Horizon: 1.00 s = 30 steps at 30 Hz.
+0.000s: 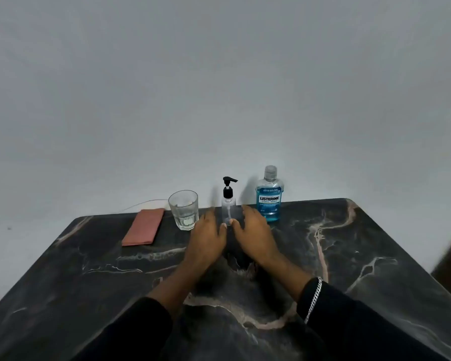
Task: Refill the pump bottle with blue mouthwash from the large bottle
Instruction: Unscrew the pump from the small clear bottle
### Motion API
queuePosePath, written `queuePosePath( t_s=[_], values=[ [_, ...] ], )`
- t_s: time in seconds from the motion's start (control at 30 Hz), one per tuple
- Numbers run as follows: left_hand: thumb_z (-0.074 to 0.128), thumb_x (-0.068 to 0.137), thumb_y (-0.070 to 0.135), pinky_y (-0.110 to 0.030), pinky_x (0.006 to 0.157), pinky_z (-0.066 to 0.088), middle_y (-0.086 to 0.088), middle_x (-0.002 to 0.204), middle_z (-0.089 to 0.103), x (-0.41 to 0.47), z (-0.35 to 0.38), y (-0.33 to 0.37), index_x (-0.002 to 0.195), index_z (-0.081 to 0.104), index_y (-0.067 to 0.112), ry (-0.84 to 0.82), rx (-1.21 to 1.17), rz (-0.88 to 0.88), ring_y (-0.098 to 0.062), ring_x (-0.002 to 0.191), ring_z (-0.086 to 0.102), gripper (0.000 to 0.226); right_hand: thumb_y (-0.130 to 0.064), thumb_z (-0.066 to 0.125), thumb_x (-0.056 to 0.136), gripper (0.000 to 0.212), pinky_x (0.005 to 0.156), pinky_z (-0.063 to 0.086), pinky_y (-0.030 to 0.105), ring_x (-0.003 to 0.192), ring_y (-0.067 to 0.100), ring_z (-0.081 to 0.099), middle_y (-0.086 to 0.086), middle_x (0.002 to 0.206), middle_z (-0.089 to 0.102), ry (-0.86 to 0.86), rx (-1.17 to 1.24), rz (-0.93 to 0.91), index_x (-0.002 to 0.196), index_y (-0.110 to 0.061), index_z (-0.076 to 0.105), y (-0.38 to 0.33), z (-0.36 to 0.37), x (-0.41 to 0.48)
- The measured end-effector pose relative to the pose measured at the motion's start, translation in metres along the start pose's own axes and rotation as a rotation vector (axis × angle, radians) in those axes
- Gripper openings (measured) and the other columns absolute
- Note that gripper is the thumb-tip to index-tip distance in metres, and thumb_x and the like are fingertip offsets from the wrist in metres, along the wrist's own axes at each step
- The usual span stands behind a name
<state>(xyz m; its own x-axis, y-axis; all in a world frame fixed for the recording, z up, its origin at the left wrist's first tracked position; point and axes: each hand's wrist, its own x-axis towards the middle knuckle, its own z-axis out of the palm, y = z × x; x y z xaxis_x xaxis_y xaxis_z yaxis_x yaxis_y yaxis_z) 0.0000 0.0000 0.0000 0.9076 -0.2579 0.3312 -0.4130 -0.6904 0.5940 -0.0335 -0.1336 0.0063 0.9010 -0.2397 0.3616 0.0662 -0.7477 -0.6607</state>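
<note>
On a dark marbled table [349, 256], a left hand [208, 238] and right hand [255, 235] flank a clear pump bottle [229, 204] (black pump on top). Both hands spread wide, gripping nothing. A blue mouthwash bottle [269, 199] stands just right.

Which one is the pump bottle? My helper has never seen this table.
On the dark marble table, look along the far edge by the wall. The pump bottle stands between the glass and the blue mouthwash bottle. Only it has a black pump head.
</note>
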Motion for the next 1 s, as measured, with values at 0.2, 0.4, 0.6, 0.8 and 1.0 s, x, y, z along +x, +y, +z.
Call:
queuePosePath(
  t_s=[0.2, 0.4, 0.6, 0.8, 1.0],
  values=[
    [0.054, 0.097, 0.005, -0.039, 0.089, 0.055, -0.013, 0.119, 0.069, 0.025, 0.023, -0.013, 0.134, 0.052, 0.005, -0.003, -0.127, -0.062, -0.031, 0.109, 0.067, 0.037, -0.025, 0.064, 0.095, 0.03, 0.089, 0.054, 0.038, 0.101, 0.022, 0.062, 0.007, 0.111, 0.065, 0.015, 0.084, 0.1, 0.119, -0.009, 0.058, 0.021, 0.026, 0.016],
    [0.052, 0.096, -0.003, -0.018, 0.087, 0.041, -0.009, 0.129, 0.069, 0.032, 0.04, -0.021, 0.141, 0.054, 0.007, 0.006, -0.202, -0.057, -0.017, 0.111, 0.063, 0.047, -0.016, 0.066, 0.092, 0.033, 0.085, 0.054, 0.03, 0.094, 0.017, 0.066, 0.001, 0.103, 0.068, 0.043, 0.143, 0.054, 0.123, -0.008, 0.059, 0.032, 0.041, 0.028],
    [0.054, 0.103, 0.005, -0.024, 0.09, 0.047, -0.011, 0.124, 0.071, 0.029, 0.042, -0.024, 0.135, 0.059, 0.004, 0.073, -0.221, -0.039, -0.018, 0.108, 0.065, 0.033, -0.014, 0.069, 0.091, 0.029, 0.089, 0.058, 0.037, 0.094, 0.013, 0.065, 0.0, 0.106, 0.07, 0.078, 0.139, 0.029, 0.119, -0.013, 0.062, 0.037, 0.044, 0.023],
    [0.06, 0.102, 0.008, -0.033, 0.092, 0.056, -0.006, 0.115, 0.073, 0.016, 0.039, -0.027, 0.126, 0.063, 0.006, 0.086, -0.262, -0.011, -0.02, 0.105, 0.069, 0.024, -0.017, 0.074, 0.089, 0.028, 0.086, 0.059, 0.033, 0.093, 0.011, 0.067, -0.004, 0.103, 0.07, 0.076, 0.142, 0.015, 0.115, -0.015, 0.063, 0.035, 0.041, 0.011],
    [0.064, 0.099, 0.009, -0.019, 0.076, 0.046, 0.001, 0.103, 0.071, -0.009, 0.029, -0.032, 0.117, 0.065, 0.01, 0.084, -0.235, 0.008, -0.012, 0.091, 0.065, 0.018, -0.016, 0.077, 0.086, 0.032, 0.075, 0.054, 0.015, 0.079, -0.01, 0.057, -0.022, 0.085, 0.057, 0.056, 0.142, -0.007, 0.115, -0.016, 0.064, 0.027, 0.033, -0.016]
  ],
)
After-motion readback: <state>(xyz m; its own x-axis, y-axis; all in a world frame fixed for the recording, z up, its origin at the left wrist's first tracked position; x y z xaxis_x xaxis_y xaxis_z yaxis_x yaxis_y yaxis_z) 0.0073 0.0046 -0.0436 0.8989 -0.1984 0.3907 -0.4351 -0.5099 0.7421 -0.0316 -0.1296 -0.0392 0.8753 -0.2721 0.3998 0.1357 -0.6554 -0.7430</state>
